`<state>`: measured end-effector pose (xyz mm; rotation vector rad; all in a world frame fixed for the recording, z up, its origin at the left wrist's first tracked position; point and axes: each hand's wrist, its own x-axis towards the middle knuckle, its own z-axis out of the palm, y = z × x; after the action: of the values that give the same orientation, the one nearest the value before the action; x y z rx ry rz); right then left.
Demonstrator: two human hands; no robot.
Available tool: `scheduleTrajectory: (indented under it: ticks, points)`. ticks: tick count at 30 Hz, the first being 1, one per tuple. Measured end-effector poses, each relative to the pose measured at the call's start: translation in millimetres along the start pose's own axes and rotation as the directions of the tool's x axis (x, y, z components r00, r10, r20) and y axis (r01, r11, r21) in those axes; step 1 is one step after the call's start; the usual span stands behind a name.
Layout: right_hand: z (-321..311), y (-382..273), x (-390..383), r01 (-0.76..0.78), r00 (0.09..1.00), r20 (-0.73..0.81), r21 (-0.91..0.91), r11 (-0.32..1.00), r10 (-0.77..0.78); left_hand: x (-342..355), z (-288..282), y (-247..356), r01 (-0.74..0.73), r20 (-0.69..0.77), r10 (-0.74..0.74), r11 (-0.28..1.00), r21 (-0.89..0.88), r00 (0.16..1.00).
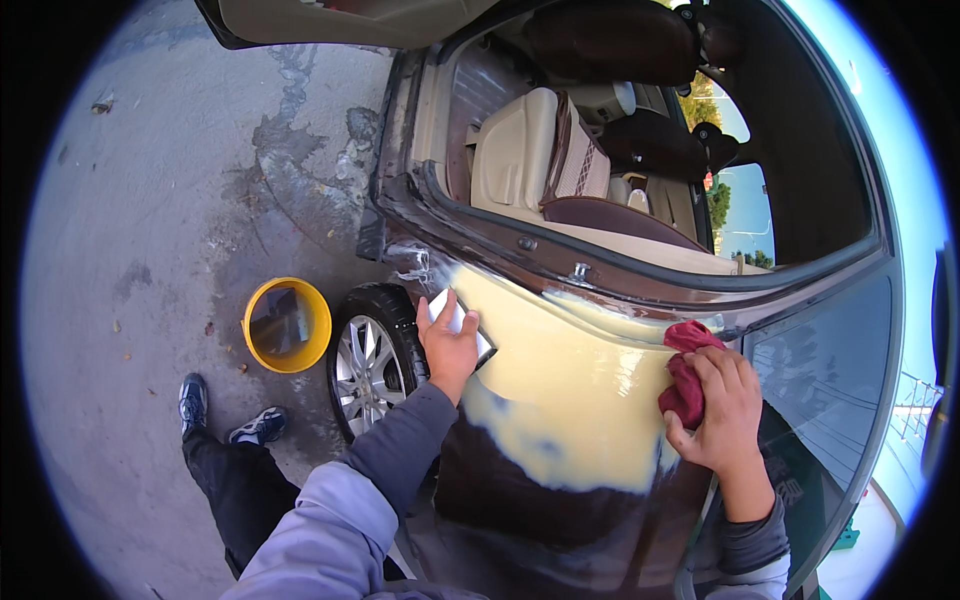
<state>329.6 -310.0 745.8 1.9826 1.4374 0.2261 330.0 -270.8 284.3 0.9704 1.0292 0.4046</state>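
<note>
Stained grey ground (160, 190) with a yellow bucket (321, 325) standing on it.
A car wheel (368, 383) with a black tyre and silver spokes stands just to the right of the bucket, while two blue-and-white shoes (193, 402) rest to its near left, one further left than the other. A dark, irregular stain (290, 150) spreads beyond the bucket, its outline branching; a small brownish scrap (209, 328) lies just left of the bucket, and a larger clump of debris (101, 107) lies well beyond it to the left.
</note>
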Motion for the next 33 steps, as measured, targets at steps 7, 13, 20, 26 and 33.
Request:
scheduleTrajectory:
  ticks: [7, 13, 20, 26, 33]
  points:
    - [19, 45, -77, 0.063, 0.981, -0.189, 0.117, 0.991, -0.04, -28, -17, -28, 0.063, -0.018, -0.069, 0.972, -0.228, 0.997]
    - [30, 54, -88, 0.02, 0.988, -0.152, 0.182, 0.983, 0.008, 25, -6, 4, 0.0, -0.024, -0.004, 0.981, -0.195, 1.0]
    - [27, 52, -91, -0.003, 0.991, -0.132, 0.201, 0.98, 0.03, 16, -19, 3, 0.093, 0.026, -0.09, 0.981, -0.171, 0.996]
    - [28, 54, -91, 0.022, 0.994, -0.111, 0.217, 0.976, 0.002, 54, -17, 58, 0.06, 0.022, -0.057, 0.969, -0.239, 0.998]
    - [24, 54, -94, -0.022, 0.996, -0.084, 0.195, 0.981, 0.039, 8, -21, 5, 0.119, 0.012, -0.119, 0.97, -0.213, 0.993]
